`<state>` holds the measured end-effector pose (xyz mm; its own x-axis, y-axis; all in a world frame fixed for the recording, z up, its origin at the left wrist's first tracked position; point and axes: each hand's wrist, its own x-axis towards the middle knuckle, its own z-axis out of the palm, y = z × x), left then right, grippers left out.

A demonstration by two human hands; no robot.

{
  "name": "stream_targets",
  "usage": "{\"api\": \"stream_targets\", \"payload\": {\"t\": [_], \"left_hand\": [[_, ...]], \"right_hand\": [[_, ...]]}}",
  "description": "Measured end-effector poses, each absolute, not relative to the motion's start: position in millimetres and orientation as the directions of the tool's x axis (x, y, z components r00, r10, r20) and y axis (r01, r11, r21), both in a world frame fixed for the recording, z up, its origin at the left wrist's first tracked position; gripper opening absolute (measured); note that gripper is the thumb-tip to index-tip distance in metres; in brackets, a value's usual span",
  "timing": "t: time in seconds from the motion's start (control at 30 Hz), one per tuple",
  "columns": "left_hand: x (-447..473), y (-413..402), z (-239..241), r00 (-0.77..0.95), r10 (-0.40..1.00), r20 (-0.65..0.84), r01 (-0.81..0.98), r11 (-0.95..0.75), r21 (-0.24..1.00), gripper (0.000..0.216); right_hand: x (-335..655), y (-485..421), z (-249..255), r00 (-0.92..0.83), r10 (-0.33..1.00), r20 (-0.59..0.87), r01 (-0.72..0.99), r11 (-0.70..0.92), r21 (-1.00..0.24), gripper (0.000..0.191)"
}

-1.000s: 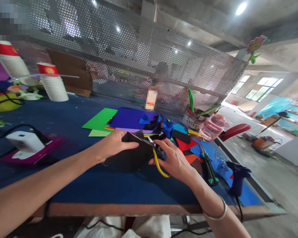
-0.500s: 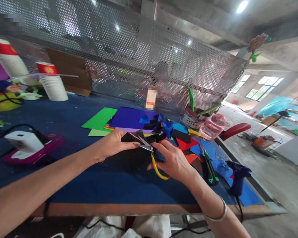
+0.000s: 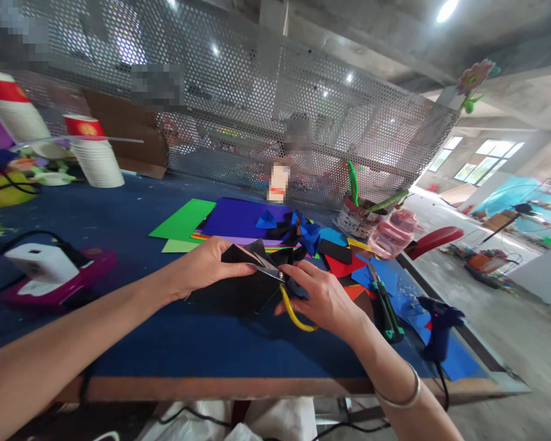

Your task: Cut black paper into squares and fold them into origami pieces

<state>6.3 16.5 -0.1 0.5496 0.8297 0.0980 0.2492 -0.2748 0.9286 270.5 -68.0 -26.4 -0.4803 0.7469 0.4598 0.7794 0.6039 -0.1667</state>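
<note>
Blue table bare along the near edge, and a wide bare stretch from the left hand out to the cup stacks. Centre taken: black paper, scissors. Far left, white device and cable block. Right of the right hand: green-handled knife, glue gun (narrow gap between). Far right corner crowded: pot, pink tub. Beyond, paper pile, then perforated screen closes off the far side.

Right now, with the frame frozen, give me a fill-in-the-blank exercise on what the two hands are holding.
The scissors in the right hand have ____ handles. The paper sheet pinched by the left hand is ____. The hot glue gun stands beside the person's ____ forearm.
Missing words: yellow; black; right.
</note>
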Motion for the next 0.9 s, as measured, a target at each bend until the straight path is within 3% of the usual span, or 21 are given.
{"api": "stream_targets", "payload": {"t": [0.9], "left_hand": [[4.9, 17.2, -4.0, 0.561, 0.824, 0.083, 0.215, -0.242, 0.946, 0.035]], "right_hand": [[275.0, -65.1, -32.7, -0.547, 0.663, 0.511, 0.751, 0.658, -0.051, 0.06]]}}
